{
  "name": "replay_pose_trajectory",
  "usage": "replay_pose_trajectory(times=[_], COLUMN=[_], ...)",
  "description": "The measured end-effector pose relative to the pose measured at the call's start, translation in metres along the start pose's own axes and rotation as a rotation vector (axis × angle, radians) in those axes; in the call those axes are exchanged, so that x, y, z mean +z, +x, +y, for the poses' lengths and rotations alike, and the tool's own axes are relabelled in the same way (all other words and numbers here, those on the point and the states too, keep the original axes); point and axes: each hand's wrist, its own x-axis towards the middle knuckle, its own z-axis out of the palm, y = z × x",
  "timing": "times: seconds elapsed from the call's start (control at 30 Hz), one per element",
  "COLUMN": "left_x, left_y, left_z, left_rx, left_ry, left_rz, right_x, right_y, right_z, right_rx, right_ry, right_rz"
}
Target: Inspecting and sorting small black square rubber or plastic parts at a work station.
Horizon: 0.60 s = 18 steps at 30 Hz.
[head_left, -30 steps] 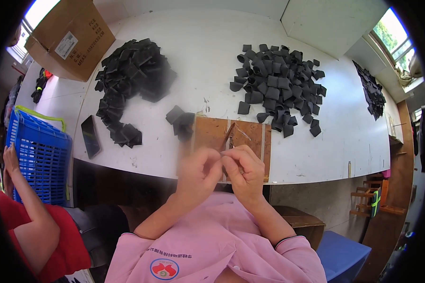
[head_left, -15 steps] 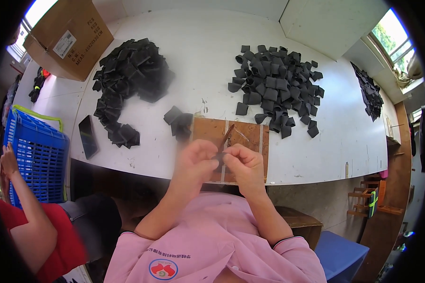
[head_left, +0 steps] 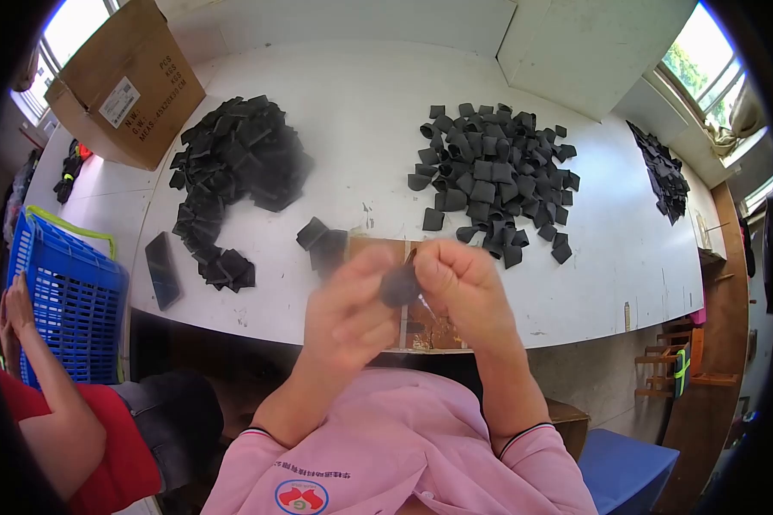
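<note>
A small black fabric piece (head_left: 399,286) is held up between my two hands, over the brown board (head_left: 373,249) at the table's front edge. My right hand (head_left: 468,287) is closed, pinching the piece's right side between thumb and bent fingers. Curled against its left side is my left hand (head_left: 345,309), smeared by motion. A thin brown pointed thing (head_left: 410,256) shows just above the piece, mostly hidden by my right hand. Left of the board lie a few loose flat black pieces (head_left: 322,240), partly behind my left hand.
Flat black pieces form a long heap (head_left: 240,154) at left; folded, loop-like ones make a pile (head_left: 498,172) at right. More dark pieces (head_left: 659,172) lie far right. A phone (head_left: 162,270), carton (head_left: 129,86) and blue basket (head_left: 77,300) are left, beside a person in red (head_left: 69,429).
Both hands have come up closer, and the black piece between them shows larger. My left hand is now blurred. The whole table sits slightly lower in the picture.
</note>
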Motion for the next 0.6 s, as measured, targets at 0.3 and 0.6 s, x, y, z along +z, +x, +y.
replay_pose_trajectory(times=[0.3,0.6], left_x=[-0.001,-0.016], left_y=[0.021,0.015], left_z=[0.01,0.006], left_rx=[0.084,0.06], left_ry=[0.095,0.213], left_rz=[0.201,0.463], right_x=[-0.005,-0.012], right_y=[0.02,0.018], right_z=[0.001,0.038], right_rx=[0.082,0.144], right_ry=[0.193,0.287], right_rz=[-0.001,-0.03])
